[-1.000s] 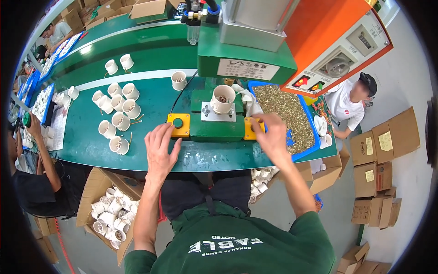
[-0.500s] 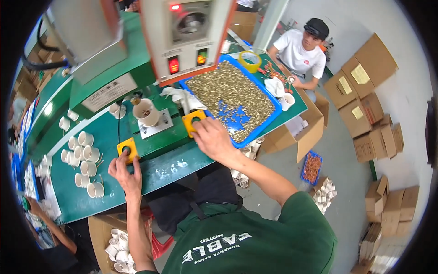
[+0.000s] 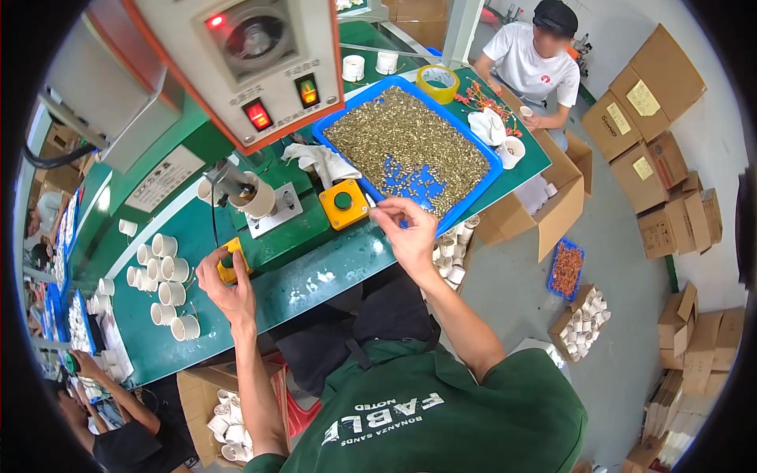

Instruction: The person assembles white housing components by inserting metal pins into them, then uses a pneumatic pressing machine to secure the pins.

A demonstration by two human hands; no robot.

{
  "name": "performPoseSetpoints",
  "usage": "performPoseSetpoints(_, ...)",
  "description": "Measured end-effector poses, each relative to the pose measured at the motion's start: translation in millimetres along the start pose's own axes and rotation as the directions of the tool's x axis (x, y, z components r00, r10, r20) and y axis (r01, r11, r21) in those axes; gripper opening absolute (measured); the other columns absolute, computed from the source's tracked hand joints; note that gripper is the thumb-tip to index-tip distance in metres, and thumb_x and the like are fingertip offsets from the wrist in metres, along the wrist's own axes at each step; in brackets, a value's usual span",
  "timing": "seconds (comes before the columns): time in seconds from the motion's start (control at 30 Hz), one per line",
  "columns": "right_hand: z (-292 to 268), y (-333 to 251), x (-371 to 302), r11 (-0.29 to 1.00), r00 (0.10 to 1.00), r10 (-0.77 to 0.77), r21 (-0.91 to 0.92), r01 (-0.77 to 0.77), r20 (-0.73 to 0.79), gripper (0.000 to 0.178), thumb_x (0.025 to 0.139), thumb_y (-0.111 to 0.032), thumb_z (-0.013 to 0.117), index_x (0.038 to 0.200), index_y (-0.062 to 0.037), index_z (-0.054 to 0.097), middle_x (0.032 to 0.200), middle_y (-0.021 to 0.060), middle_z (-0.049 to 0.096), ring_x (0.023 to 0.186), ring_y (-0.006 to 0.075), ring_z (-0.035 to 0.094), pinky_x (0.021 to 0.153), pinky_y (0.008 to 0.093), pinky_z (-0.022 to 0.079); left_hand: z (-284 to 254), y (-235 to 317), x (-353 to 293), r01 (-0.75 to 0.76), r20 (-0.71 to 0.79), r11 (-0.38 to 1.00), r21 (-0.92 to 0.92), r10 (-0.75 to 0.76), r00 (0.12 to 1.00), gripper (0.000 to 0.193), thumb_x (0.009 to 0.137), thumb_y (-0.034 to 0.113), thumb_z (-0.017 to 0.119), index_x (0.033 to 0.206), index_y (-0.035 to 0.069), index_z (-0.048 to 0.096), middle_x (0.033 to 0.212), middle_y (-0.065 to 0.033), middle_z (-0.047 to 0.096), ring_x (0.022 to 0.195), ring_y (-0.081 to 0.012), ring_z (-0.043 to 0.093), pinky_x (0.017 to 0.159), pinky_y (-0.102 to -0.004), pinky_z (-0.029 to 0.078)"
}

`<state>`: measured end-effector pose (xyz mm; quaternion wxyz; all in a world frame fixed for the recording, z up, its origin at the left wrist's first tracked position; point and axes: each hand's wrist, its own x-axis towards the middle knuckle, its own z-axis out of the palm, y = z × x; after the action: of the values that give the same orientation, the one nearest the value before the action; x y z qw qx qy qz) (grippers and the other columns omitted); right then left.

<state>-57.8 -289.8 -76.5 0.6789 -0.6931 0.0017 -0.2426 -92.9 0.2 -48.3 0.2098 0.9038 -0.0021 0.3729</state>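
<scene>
My left hand [image 3: 227,290] is at a yellow push-button box [image 3: 235,266] on the table's near edge, fingers and thumb closed about it and its button mostly hidden. My right hand [image 3: 410,236] is in the air beside the near corner of a blue tray [image 3: 490,162] of small brass-coloured metal pieces [image 3: 406,130]. Its thumb and forefinger are pinched; whether anything is between them cannot be made out. Left of it sits a second yellow button box [image 3: 344,203], its green button uncovered. Between the boxes, a white cup-shaped part [image 3: 259,203] lies tilted on a metal plate [image 3: 290,209] under a press head [image 3: 229,180].
Several white cup-shaped parts [image 3: 165,272] stand left on the green table [image 3: 292,293]. A control panel [image 3: 256,71] with lit switches rises ahead. A white cloth [image 3: 322,162] lies by the tray. Another person [image 3: 532,71] sits far right. Cartons [image 3: 544,213] stand on the floor.
My right hand has left its button box and moved right, toward the tray's near corner. My left hand stays at its box. The press head now sits lower, over the cup. The view has shifted.
</scene>
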Motion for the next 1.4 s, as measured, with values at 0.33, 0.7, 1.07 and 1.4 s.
performPoseSetpoints(0.33, -31.8, -25.3, 24.9, 0.403, 0.804, 0.371, 0.699, -0.591, 0.465, 0.040, 0.102, -0.019, 0.049, 0.131, 0.0069, 0.050, 0.131, 0.0234, 0.058, 0.118, 0.0311, 0.060, 0.090, 0.0352, 0.053, 13.7, 34.0, 22.9, 0.231, 0.165, 0.911, -0.342, -0.183, 0.969, 0.066, 0.082, 0.011, 0.072, 0.141, 0.006, 0.043, 0.131, -0.0143, 0.054, 0.121, -0.0270, 0.051, 0.101, -0.0391, 0.040)
performPoseSetpoints(0.7, 28.1, -14.5, 98.8, 0.963, 0.807, -0.161, -0.089, 0.255, 0.568, 0.039, 0.086, 0.000, 0.060, 0.125, -0.0020, 0.059, 0.133, 0.0208, 0.055, 0.117, 0.0322, 0.059, 0.095, 0.0373, 0.051, 48.8, 53.8, 62.4, 0.314, 0.158, 0.759, -0.571, -0.274, 0.949, 0.042, 0.085, 0.015, 0.077, 0.119, 0.000, 0.057, 0.107, -0.0057, 0.063, 0.098, -0.0140, 0.059, 0.089, -0.0285, 0.045)
performPoseSetpoints(1.07, 101.3, 42.3, 145.1, 0.717, 0.550, -0.100, -0.323, 0.618, 0.829, 0.034, 0.074, 0.004, 0.060, 0.106, -0.0056, 0.068, 0.094, 0.0238, 0.067, 0.092, 0.0410, 0.066, 0.077, 0.0467, 0.054, 18.7, 54.3, 43.7, 0.276, -0.053, 0.718, -0.639, -0.399, 0.915, 0.054, 0.078, 0.011, 0.081, 0.123, -0.001, 0.053, 0.113, -0.0070, 0.061, 0.104, -0.0145, 0.057, 0.091, -0.0296, 0.047)
performPoseSetpoints(1.4, 83.5, 33.6, 134.7, 0.674, 0.733, -0.204, -0.450, 0.586, 0.649, 0.022, 0.066, -0.001, 0.071, 0.087, -0.0036, 0.073, 0.073, 0.0161, 0.068, 0.068, 0.0283, 0.069, 0.064, 0.0362, 0.053, -78.1, -46.0, -40.3, 0.276, -0.190, 0.901, 0.334, -0.223, 0.956, 0.056, 0.064, 0.029, 0.088, 0.110, 0.008, 0.063, 0.121, -0.0120, 0.052, 0.120, -0.0325, 0.044, 0.102, -0.0473, 0.030)
